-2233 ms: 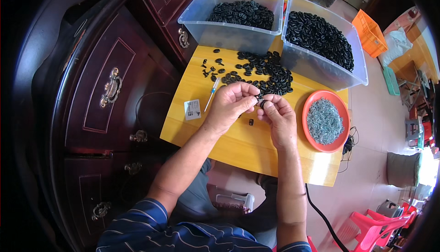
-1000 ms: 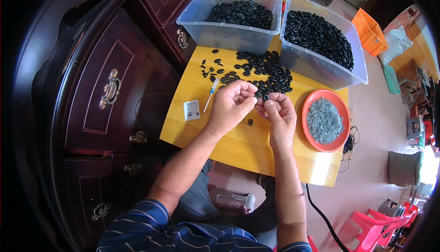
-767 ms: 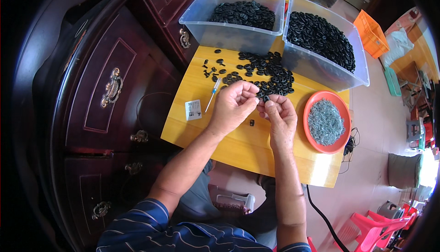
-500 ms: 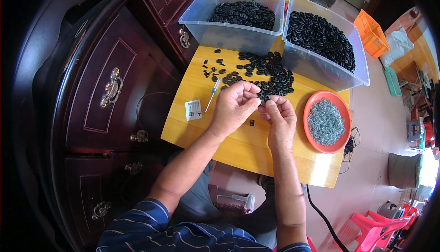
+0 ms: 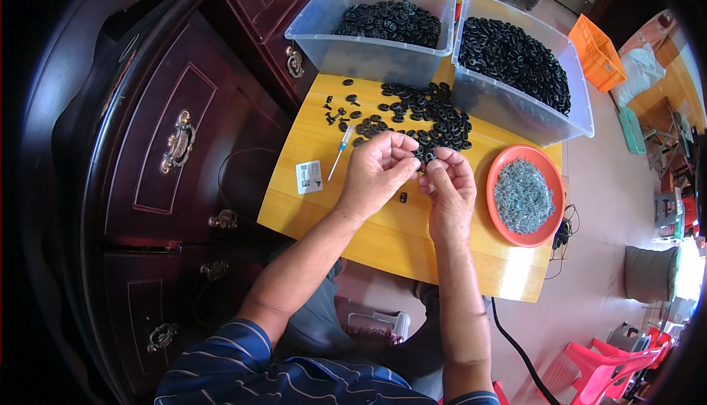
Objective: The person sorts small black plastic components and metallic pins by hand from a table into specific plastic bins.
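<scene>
Over the middle of the yellow table, my left hand (image 5: 374, 175) and my right hand (image 5: 451, 193) meet fingertip to fingertip. Both pinch a small black plastic part (image 5: 423, 165), mostly covered by the fingers. Just beyond lies a loose heap of black oval plastic pieces (image 5: 431, 110). One small black piece (image 5: 403, 197) rests alone on the wood below my hands. Left of my left hand are a small screwdriver (image 5: 339, 153) with a blue band and a white printed card (image 5: 309, 177). To the right, an orange-red bowl (image 5: 491, 210) holds many small silvery screws (image 5: 523, 196).
Two clear plastic bins, the left one (image 5: 368, 55) and the right one (image 5: 508, 114), hold black pieces at the table's far side. Dark wooden drawers (image 5: 177, 140) stand close on the left. An orange crate (image 5: 596, 53) and pink plastic chairs (image 5: 589, 368) are on the right.
The fingers of my right hand have shifted slightly around the small part. My left hand keeps nearly the same pinch, and everything on the table stays in place.
</scene>
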### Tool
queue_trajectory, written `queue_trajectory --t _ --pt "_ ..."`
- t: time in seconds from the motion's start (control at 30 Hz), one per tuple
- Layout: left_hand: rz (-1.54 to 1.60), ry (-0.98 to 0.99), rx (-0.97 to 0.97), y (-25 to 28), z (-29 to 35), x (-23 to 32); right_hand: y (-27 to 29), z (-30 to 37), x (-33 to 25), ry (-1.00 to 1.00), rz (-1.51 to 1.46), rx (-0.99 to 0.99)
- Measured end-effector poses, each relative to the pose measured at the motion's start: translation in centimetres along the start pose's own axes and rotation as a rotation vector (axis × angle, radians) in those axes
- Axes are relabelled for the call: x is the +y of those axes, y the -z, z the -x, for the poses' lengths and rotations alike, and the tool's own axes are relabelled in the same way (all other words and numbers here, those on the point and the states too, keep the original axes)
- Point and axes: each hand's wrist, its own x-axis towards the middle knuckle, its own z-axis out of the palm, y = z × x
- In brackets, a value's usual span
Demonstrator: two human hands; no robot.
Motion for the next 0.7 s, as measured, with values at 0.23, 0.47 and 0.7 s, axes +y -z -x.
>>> queue_trajectory --t 0.23,0.47,0.7 --pt "0.021 -0.011 -0.032 -0.4 0.2 0.0 0.1 0.3 0.2 0.030 -0.022 -0.020" --pt "0.072 -0.047 -0.033 -0.9 0.6 -0.4 -0.3 0.6 0.2 0.036 -0.061 0.019" --pt "0.023 -0.083 0.003 -1.1 0.6 -0.8 -0.5 0.7 0.2 0.021 -0.122 0.100"
